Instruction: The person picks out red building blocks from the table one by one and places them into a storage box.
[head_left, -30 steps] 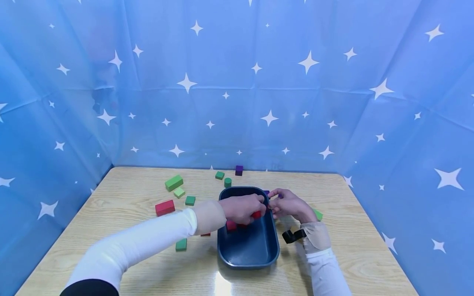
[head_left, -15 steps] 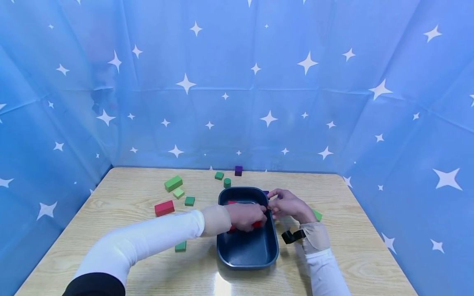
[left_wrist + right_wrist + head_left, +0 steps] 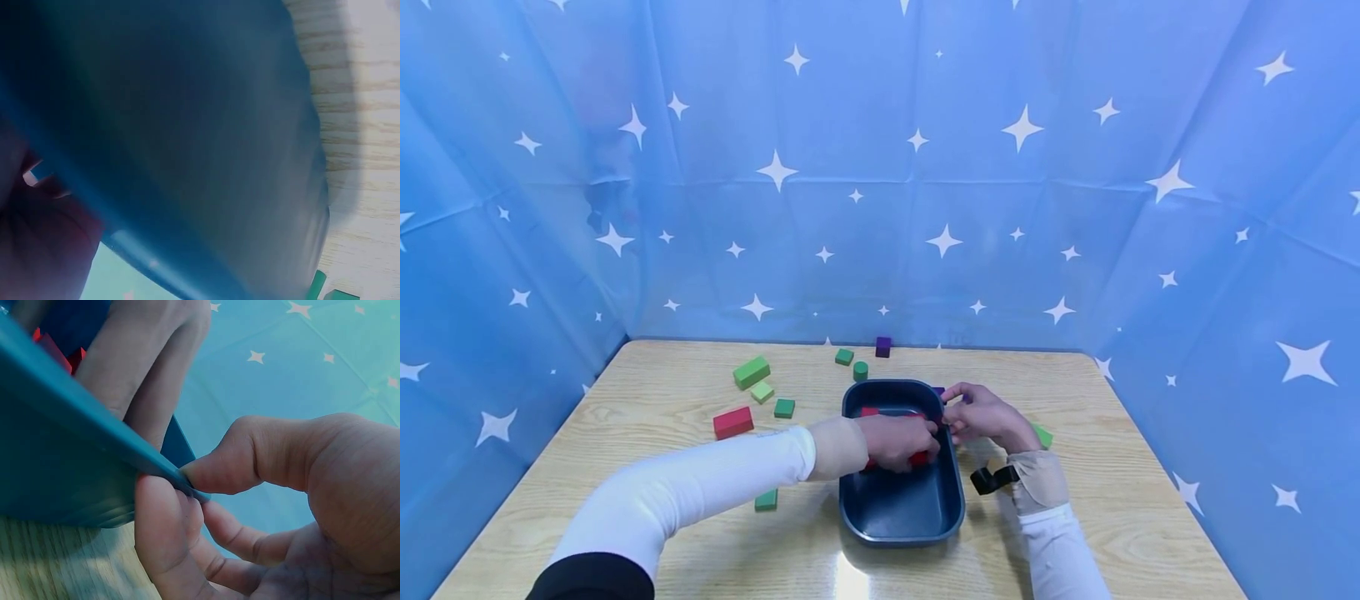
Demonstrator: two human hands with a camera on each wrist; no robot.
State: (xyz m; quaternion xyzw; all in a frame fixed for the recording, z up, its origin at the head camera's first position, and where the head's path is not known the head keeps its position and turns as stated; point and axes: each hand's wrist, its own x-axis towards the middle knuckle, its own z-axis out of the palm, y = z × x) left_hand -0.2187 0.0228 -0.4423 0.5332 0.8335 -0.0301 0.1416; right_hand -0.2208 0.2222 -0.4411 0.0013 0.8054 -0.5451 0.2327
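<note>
A dark blue bin (image 3: 898, 508) stands on the table. My left hand (image 3: 897, 442) reaches into it over the left rim, fingers curled down round a red block (image 3: 919, 459). Another red block (image 3: 869, 411) lies behind that hand in the bin. My right hand (image 3: 988, 417) is at the far right of the bin; the right wrist view shows its thumb and fingers (image 3: 159, 525) pinching the bin's rim. In the left wrist view the bin's outer wall (image 3: 206, 144) fills most of the picture and hides the left fingertips.
Left of the bin lie a red block (image 3: 733, 422), a light green block (image 3: 752, 372) and several smaller green pieces. A green cylinder (image 3: 861, 371) and a purple cube (image 3: 883, 347) sit behind it. A starry blue curtain (image 3: 880, 167) hangs round the table.
My left hand has moved slightly right and nearer within the bin along with the red block, uncovering a red block behind it. The right hand keeps its place at the rim.
</note>
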